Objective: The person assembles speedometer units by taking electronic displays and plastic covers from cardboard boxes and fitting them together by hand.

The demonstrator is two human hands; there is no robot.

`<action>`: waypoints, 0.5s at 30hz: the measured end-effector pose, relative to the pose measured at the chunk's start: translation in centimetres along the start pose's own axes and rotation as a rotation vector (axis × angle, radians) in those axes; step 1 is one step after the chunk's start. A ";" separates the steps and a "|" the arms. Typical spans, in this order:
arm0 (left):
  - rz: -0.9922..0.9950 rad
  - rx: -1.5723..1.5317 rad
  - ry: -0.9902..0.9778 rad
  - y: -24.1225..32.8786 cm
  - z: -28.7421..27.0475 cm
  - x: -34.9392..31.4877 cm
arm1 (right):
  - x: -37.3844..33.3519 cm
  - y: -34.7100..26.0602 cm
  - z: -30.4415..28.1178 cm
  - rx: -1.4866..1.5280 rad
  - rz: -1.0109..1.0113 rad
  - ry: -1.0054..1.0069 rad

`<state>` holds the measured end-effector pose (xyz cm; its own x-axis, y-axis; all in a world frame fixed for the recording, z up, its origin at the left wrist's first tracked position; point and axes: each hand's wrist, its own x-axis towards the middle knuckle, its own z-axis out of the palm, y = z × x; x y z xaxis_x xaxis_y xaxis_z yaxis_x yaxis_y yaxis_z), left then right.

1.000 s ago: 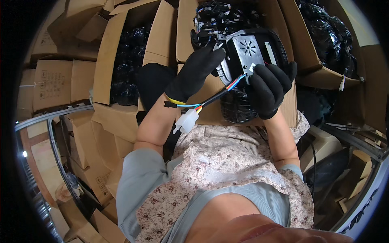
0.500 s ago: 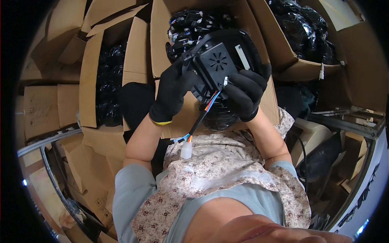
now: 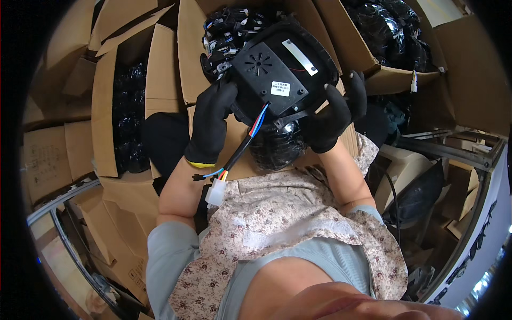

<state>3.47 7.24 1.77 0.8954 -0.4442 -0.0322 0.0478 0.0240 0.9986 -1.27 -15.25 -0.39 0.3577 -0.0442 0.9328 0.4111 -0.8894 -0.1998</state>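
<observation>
In front of me is a black plastic housing, rounded in outline. On its back sit a rectangular vented box, a white printed label and a pale strip. My left hand, in a black glove, is closed on the housing's left edge. My right hand, gloved too, is at the lower right edge with its fingers apart and bent upward; whether it bears any weight I cannot tell. From the box hangs a cable of coloured wires, ending in a white connector and a small black plug.
Behind the housing, an open cardboard box holds several dark wired parts. Black-wrapped bundles fill boxes at the left and right. A black-wrapped bundle lies below the housing. Metal frame rails flank me.
The housing has turned flatter toward me and shifted left, showing the white label on its box. My right hand's fingers have moved off the box and spread. The connector has swung left.
</observation>
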 end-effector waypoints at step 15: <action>-0.006 0.014 -0.076 0.6 0.5 1.2 | 4.0 15.1 4.0 0.373 0.652 -0.154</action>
<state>4.37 6.23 2.37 0.8589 -0.5108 -0.0355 0.0464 0.0086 0.9989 9.75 -27.06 -0.92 0.7262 -0.4189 0.5451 0.3235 -0.4913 -0.8087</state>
